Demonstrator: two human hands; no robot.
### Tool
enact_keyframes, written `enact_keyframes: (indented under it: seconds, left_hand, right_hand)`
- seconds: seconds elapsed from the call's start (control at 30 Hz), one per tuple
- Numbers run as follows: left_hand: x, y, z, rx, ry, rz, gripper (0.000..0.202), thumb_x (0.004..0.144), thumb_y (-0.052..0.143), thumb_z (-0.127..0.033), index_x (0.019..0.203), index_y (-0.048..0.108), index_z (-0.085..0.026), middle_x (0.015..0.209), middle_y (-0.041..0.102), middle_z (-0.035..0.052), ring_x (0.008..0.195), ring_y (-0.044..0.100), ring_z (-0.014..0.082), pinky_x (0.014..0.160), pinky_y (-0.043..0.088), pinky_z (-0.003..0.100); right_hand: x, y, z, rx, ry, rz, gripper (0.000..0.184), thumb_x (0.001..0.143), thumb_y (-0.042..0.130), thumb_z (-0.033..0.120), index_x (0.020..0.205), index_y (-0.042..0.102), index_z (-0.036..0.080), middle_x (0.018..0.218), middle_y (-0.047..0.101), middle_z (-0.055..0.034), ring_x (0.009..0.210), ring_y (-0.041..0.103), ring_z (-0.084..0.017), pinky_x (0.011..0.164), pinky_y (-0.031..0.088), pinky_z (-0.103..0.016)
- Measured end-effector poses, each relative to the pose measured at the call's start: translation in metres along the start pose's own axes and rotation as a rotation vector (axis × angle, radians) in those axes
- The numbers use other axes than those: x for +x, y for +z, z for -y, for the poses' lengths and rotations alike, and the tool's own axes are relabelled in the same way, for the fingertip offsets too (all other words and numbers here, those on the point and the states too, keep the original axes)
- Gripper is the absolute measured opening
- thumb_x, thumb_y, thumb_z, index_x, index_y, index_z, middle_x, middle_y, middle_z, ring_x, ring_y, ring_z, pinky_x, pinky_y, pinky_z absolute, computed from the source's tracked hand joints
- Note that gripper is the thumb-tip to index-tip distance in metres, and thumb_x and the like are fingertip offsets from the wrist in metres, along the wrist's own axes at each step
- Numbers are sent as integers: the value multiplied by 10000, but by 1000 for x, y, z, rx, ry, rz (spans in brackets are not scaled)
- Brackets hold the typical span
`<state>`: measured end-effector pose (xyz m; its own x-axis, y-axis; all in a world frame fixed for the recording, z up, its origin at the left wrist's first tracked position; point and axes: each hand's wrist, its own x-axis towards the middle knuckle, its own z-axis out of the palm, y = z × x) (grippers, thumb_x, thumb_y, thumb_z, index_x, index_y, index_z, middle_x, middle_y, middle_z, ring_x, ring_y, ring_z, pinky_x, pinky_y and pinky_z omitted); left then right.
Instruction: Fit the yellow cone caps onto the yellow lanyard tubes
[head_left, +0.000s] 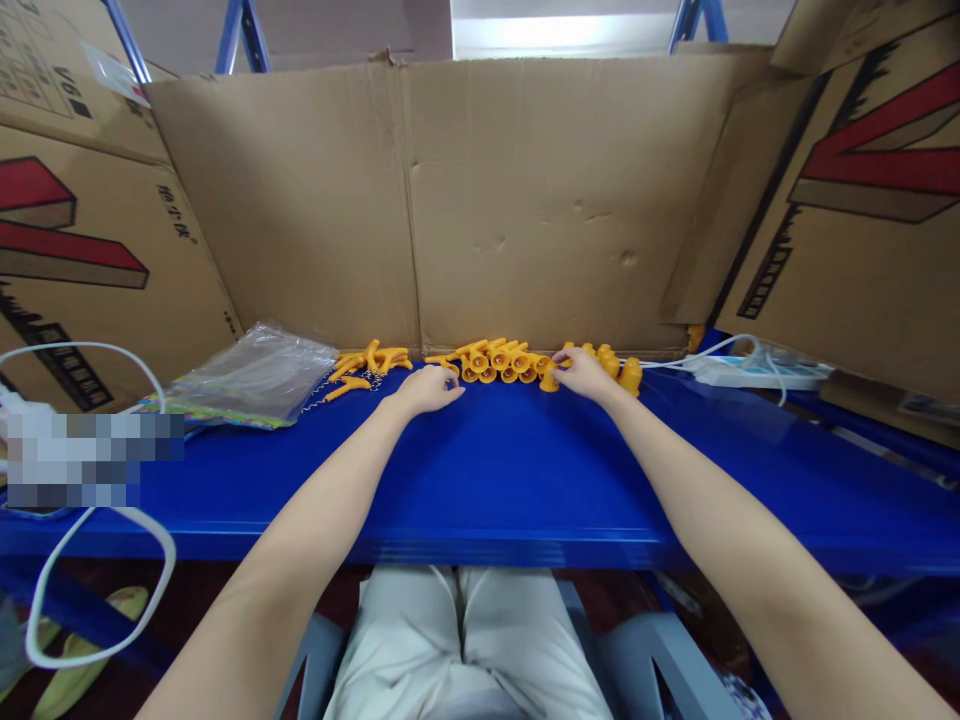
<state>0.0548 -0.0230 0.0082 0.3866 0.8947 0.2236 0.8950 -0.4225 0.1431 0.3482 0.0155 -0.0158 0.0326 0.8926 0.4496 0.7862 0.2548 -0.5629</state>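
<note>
A row of several small orange plastic pieces [499,362] lies at the far edge of the blue table [480,480], against a cardboard wall. My left hand [427,388] rests at the left end of the row, fingers curled toward the pieces. My right hand [581,372] is at the right part of the row, fingers pinched on one orange piece [549,380]. More orange pieces [619,368] sit just right of that hand. A looser pile of orange pieces [367,362] with a thin chain lies to the left.
A clear plastic bag [251,378] lies at the left on the table. A white power strip [750,372] with cables sits at the right. Cardboard panels [540,200] and boxes wall in the back and sides. A white cable [97,560] loops at the left edge.
</note>
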Motion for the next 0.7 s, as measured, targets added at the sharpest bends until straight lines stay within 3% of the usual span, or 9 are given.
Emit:
enact_keyframes:
  seconds: [0.13, 0.23, 0.43, 0.57, 0.7]
  left_hand:
    - [-1, -6, 8, 14, -211, -150, 297, 842, 514, -353, 987, 721, -196, 1006, 717, 99, 959, 650, 272, 819, 472, 359]
    - [-3, -12, 22, 52, -429, -265, 336, 842, 496, -251, 1105, 691, -178, 1190, 649, 145, 1137, 582, 312, 923, 450, 415]
    - [-11, -9, 56, 99, -819, -319, 507, 794, 556, -185, 1301, 546, -175, 1399, 464, 212, 1322, 395, 383, 1021, 331, 591]
    - [-14, -2, 73, 32, -949, -263, 568, 774, 583, -198, 1336, 495, -203, 1451, 405, 230, 1334, 367, 415, 1002, 271, 686]
    - [-14, 3, 89, -22, -970, -282, 562, 773, 569, -188, 1327, 479, -225, 1454, 404, 224, 1343, 362, 409, 986, 289, 690]
  right_hand:
    - [-2, 2, 0, 28, -93, 5, 124, 716, 600, 112, 813, 644, 177, 839, 656, -48, 795, 619, -185, 788, 500, -345]
    - [-3, 2, 2, 36, -148, 27, 107, 720, 581, 112, 779, 640, 180, 789, 634, -31, 715, 593, -161, 726, 499, -321]
    - [-3, 3, 4, 27, -177, 48, 113, 730, 567, 110, 780, 644, 176, 838, 630, -38, 638, 557, -127, 675, 497, -297]
    - [-3, 3, 4, 4, -207, 46, 131, 723, 571, 101, 795, 654, 172, 889, 638, -49, 659, 561, -129, 707, 505, -312]
    - [-2, 3, 3, -2, -225, 46, 142, 717, 572, 94, 797, 655, 175, 893, 641, -49, 700, 576, -140, 735, 509, -321]
